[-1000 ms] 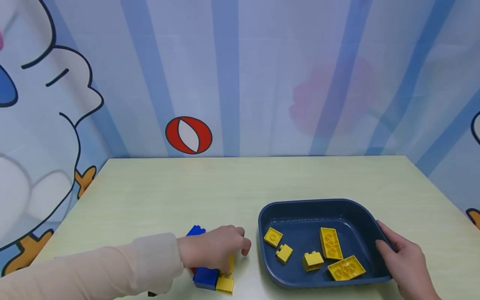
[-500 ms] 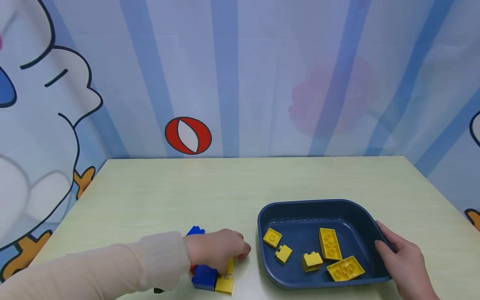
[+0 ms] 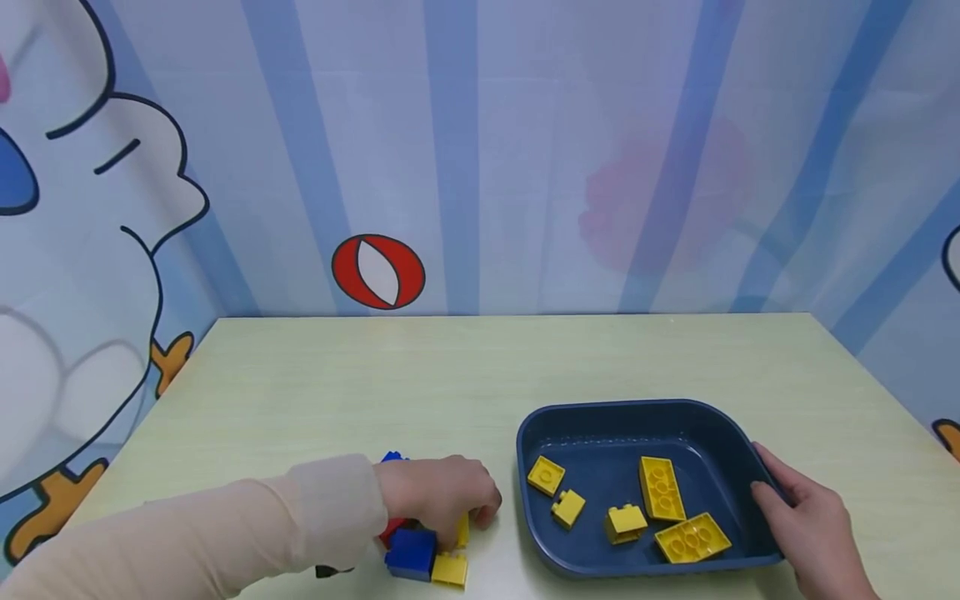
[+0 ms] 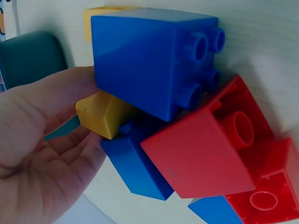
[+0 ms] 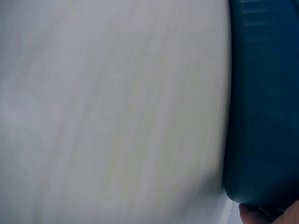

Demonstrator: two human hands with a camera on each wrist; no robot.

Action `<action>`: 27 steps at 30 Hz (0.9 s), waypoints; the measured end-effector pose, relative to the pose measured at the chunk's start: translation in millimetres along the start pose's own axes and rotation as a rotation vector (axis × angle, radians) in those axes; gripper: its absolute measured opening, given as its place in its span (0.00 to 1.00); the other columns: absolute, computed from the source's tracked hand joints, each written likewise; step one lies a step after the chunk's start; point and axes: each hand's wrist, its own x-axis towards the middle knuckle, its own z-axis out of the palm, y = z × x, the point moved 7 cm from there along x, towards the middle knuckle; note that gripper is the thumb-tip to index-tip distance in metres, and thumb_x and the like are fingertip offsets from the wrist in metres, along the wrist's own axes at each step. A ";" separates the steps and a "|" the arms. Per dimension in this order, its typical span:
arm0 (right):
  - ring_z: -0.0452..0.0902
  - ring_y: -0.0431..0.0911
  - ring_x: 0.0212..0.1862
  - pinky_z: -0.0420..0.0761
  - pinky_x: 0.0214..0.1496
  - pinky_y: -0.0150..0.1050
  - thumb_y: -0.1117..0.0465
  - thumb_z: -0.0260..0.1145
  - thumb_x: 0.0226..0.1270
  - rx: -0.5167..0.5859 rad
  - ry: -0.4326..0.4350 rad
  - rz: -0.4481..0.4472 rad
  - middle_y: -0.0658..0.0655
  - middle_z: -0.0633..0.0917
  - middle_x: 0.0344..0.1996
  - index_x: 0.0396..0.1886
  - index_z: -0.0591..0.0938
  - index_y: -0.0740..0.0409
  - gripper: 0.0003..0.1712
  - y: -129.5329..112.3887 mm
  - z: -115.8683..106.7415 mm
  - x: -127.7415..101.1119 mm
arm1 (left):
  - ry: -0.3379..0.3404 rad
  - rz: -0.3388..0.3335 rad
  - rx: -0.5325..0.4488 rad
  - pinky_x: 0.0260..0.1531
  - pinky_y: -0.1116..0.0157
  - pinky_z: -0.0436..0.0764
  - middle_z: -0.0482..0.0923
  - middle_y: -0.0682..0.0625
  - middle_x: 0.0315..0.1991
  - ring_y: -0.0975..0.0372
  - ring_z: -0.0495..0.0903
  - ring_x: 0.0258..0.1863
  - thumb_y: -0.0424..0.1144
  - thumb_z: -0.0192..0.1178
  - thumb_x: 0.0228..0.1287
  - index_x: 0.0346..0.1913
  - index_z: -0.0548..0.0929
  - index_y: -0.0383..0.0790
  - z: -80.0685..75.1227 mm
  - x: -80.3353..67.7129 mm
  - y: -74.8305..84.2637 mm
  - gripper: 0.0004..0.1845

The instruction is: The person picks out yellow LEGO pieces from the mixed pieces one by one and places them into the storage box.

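Observation:
My left hand (image 3: 467,507) reaches from the left, in a cream sleeve, onto a small pile of toy bricks near the table's front edge. Its fingers curl round a small yellow brick (image 4: 102,113) that lies against a big blue brick (image 4: 149,60) and a red brick (image 4: 201,149). Another yellow brick (image 3: 450,570) lies loose in front of the pile. My right hand (image 3: 780,500) grips the right rim of a dark blue tray (image 3: 600,410), thumb inside the wall. Several yellow bricks lie in the tray, among them a long one (image 3: 660,487).
The pale green table (image 3: 465,367) runs back to a curtain with cartoon prints. In the right wrist view only bare tabletop (image 5: 112,112) and the tray's outer wall (image 5: 264,102) show. A small dark object (image 3: 330,572) peeks out under the left sleeve.
My left hand's fingers have curled down tighter onto the yellow brick at the pile. The right hand and tray have stayed where they were.

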 end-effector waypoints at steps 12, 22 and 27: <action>0.58 0.63 0.65 0.69 0.51 0.50 0.64 0.50 0.69 0.001 0.003 -0.010 0.68 0.63 0.64 0.69 0.61 0.58 0.29 1.2 -0.6 0.0 | 0.076 0.007 -0.049 0.35 0.74 0.73 0.76 0.60 0.32 0.67 0.71 0.31 0.36 0.71 0.49 0.38 0.82 0.46 -6.7 3.7 -1.6 0.12; 0.59 0.63 0.65 0.70 0.50 0.50 0.63 0.50 0.69 -0.008 -0.001 -0.017 0.69 0.63 0.64 0.69 0.61 0.58 0.29 2.4 0.5 0.7 | 0.192 -0.003 -0.066 0.31 0.75 0.72 0.75 0.58 0.30 0.67 0.70 0.28 0.41 0.67 0.55 0.40 0.83 0.42 -12.0 4.2 -6.9 0.10; 0.59 0.63 0.65 0.69 0.50 0.50 0.63 0.49 0.70 -0.012 -0.002 -0.017 0.68 0.62 0.64 0.69 0.60 0.58 0.29 -0.3 -0.3 -1.1 | 0.154 0.022 -0.040 0.32 0.74 0.72 0.72 0.57 0.35 0.67 0.69 0.32 0.42 0.72 0.49 0.43 0.82 0.45 -14.5 3.2 -3.1 0.16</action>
